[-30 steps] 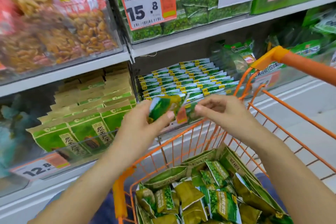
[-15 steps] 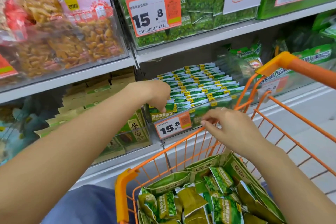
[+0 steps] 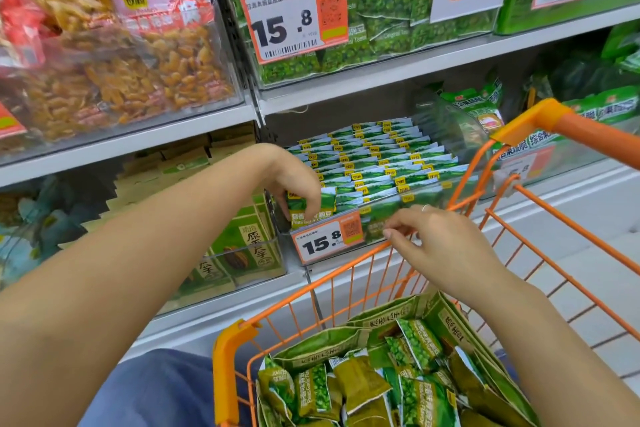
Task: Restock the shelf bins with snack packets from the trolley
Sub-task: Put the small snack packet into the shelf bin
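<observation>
My left hand (image 3: 294, 177) reaches into the front left corner of the clear shelf bin (image 3: 379, 224) and grips a green pea packet (image 3: 327, 199), standing it upright against the front wall. Rows of the same packets (image 3: 381, 163) fill the bin behind it. Over the trolley's front rim hovers my right hand (image 3: 443, 246), its fingers loosely curled close to the bin front, and nothing shows in it. The orange trolley (image 3: 346, 267) below holds several green pea packets (image 3: 415, 343) and larger olive bags.
A 15.8 price tag (image 3: 327, 241) is clipped to the bin front. To the left is a bin of sunflower-seed bags (image 3: 249, 253). The shelf above carries pea packets (image 3: 384, 10) and peanut bags (image 3: 138, 73). The trolley handle (image 3: 588, 135) crosses at right.
My left hand carried the packet from mid-air above the trolley into the bin's front left corner. My right hand let go and dropped towards the trolley rim.
</observation>
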Tool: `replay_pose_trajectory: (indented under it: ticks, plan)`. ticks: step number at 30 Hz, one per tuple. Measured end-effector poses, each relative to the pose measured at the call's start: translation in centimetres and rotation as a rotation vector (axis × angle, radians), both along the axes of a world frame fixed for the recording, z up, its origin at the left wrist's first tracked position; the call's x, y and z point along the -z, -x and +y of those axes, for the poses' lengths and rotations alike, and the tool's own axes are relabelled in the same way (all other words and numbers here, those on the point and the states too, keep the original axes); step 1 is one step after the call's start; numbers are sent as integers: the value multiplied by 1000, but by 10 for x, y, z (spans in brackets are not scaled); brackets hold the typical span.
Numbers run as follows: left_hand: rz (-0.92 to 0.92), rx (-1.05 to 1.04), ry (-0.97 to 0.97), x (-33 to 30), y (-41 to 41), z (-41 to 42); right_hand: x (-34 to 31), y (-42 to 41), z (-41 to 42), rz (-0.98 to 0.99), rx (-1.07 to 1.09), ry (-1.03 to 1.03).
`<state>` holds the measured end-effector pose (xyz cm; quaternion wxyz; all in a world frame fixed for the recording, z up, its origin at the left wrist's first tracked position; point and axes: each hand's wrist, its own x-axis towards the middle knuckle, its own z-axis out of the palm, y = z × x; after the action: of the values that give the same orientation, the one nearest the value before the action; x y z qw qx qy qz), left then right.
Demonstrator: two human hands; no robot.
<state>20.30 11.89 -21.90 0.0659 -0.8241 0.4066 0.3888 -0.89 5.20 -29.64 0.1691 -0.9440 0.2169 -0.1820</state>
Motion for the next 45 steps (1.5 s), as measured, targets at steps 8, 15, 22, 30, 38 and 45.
replay_pose_trajectory:
  ticks: [8, 15, 22, 30, 38, 45]
  plan:
    - [-699, 373, 262, -3, -9, 19, -1, -20, 15, -143, -49, -12]
    - [-849, 323, 565, 22, -19, 54, -8, -79, -2, 166, -248, -49]
    - [-546, 136, 734, 28, -32, 56, -10, -118, -8, 417, -246, -284]
    - [-456, 88, 827, 29, -36, 54, 4, -123, -8, 354, -312, -33]
    - [-441, 149, 740, 25, -37, 54, 7, -106, -22, 285, -205, 0]
    - [-490, 463, 481, 28, -19, 36, 5, -74, -27, 156, -77, -17]
